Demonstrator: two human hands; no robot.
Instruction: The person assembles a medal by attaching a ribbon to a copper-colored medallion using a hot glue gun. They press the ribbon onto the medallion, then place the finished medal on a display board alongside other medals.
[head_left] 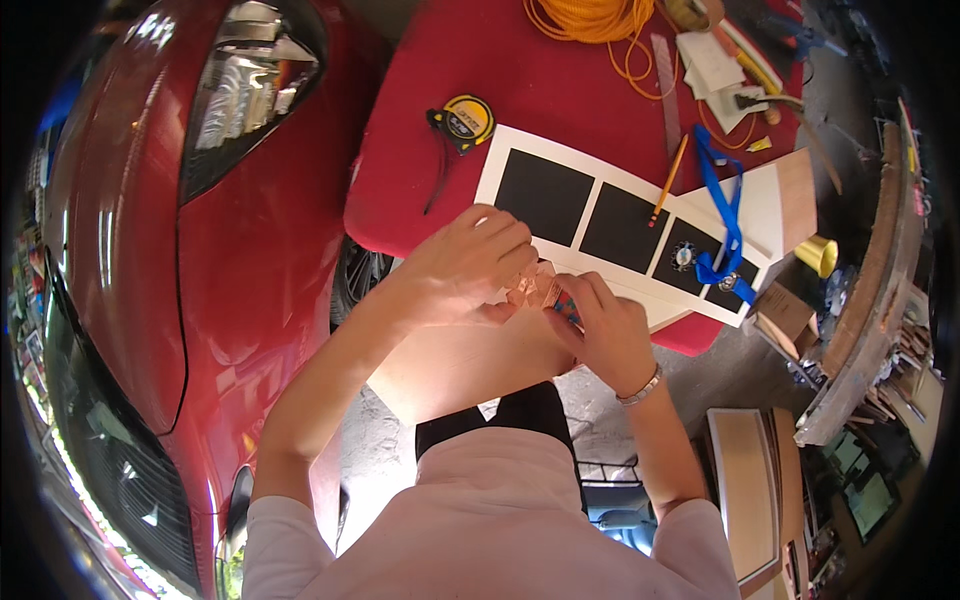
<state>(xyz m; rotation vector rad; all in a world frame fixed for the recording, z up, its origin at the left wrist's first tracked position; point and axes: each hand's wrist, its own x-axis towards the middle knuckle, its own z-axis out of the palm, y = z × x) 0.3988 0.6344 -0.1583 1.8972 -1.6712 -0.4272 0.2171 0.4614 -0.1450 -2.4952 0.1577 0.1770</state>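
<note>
Both your hands are pinched on that small clear packet (pixel 545 292), left hand (pixel 465 270) from above, right hand (pixel 605 330) underneath, just over the near edge of the white board (pixel 600 185) on the red counter (pixel 450 60). Tug unevenly and I'd guess it rips or spills.
</note>
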